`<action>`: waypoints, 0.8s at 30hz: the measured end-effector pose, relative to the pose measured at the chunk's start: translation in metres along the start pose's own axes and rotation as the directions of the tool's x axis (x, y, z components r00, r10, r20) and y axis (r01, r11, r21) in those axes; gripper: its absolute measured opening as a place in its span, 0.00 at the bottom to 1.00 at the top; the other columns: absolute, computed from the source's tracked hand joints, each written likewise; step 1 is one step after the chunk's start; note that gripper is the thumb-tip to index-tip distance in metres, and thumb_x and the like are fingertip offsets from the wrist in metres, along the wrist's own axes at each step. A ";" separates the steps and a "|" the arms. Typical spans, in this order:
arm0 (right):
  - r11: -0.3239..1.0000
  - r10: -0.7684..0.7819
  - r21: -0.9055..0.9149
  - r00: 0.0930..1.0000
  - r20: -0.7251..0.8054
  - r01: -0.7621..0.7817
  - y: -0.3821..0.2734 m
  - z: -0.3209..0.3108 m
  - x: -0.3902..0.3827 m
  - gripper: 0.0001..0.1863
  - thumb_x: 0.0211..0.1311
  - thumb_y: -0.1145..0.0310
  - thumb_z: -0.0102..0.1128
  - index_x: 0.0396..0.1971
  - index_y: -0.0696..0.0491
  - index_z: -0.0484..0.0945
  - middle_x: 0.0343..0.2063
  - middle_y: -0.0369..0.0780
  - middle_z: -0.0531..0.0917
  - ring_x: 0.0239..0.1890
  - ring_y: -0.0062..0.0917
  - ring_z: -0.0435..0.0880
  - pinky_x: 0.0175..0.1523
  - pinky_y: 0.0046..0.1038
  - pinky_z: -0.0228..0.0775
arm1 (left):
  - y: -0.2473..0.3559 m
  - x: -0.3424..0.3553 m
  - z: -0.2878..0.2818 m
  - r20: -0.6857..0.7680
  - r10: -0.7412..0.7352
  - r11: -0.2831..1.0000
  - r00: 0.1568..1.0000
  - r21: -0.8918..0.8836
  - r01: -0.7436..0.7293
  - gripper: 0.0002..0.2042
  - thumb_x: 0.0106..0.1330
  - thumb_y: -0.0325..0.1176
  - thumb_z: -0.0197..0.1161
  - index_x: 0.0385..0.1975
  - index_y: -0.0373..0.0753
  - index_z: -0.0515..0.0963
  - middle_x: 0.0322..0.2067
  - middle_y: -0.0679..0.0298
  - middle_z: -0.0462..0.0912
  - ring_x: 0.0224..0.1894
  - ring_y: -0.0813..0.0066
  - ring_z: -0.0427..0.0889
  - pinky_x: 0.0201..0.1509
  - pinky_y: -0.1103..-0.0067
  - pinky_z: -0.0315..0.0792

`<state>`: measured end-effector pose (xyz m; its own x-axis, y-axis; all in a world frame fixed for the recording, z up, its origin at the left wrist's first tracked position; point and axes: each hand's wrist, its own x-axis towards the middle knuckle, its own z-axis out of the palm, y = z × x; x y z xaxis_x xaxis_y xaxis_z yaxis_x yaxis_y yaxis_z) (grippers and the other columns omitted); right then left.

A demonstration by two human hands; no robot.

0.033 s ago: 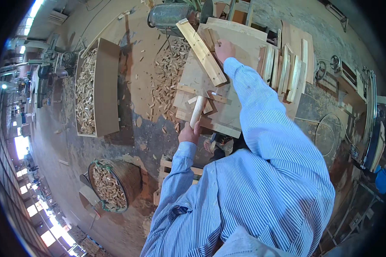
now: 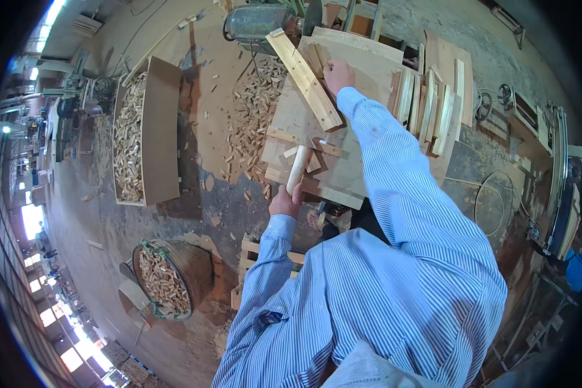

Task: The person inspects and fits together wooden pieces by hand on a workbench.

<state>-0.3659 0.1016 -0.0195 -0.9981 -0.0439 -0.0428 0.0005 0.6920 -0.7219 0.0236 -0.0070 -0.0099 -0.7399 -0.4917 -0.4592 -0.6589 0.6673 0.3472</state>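
My left hand (image 2: 284, 202) is closed round the near end of a pale wooden piece (image 2: 297, 169). Its far end lies over the near part of the work table, by short wooden strips (image 2: 328, 148). On the far side of the table my right hand (image 2: 338, 76) is curled shut, just beside a small wood strip (image 2: 317, 59). What its fingers hold, if anything, is hidden. A long plank with dark holes (image 2: 304, 79) runs slantwise left of that hand. Beneath all this is the board-topped work table (image 2: 362, 58).
Several wooden slats (image 2: 427, 107) are stacked at the table's right. A green motor (image 2: 255, 24) stands at the far edge. Offcuts (image 2: 255, 107) litter the floor at left, near a long box (image 2: 160, 132) and a basket (image 2: 197, 271), both holding wood scraps. A pallet (image 2: 247, 258) lies near me.
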 end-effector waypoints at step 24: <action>0.892 -0.160 -0.383 0.960 0.231 0.241 -0.022 0.006 -0.040 0.19 0.59 0.56 0.63 0.40 0.57 0.84 0.44 0.51 0.85 0.48 0.46 0.84 0.55 0.44 0.76 | -0.042 -0.045 -0.001 0.018 -0.007 1.000 1.000 0.024 0.007 0.31 0.70 0.65 0.48 0.37 0.36 0.72 0.33 0.43 0.84 0.38 0.41 0.84 0.41 0.53 0.77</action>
<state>-0.3259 0.0836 -0.0066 -0.9438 -0.3194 -0.0849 -0.2635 0.8824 -0.3898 0.0847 -0.0139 -0.0030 -0.7327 -0.4861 -0.4764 -0.6602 0.6775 0.3242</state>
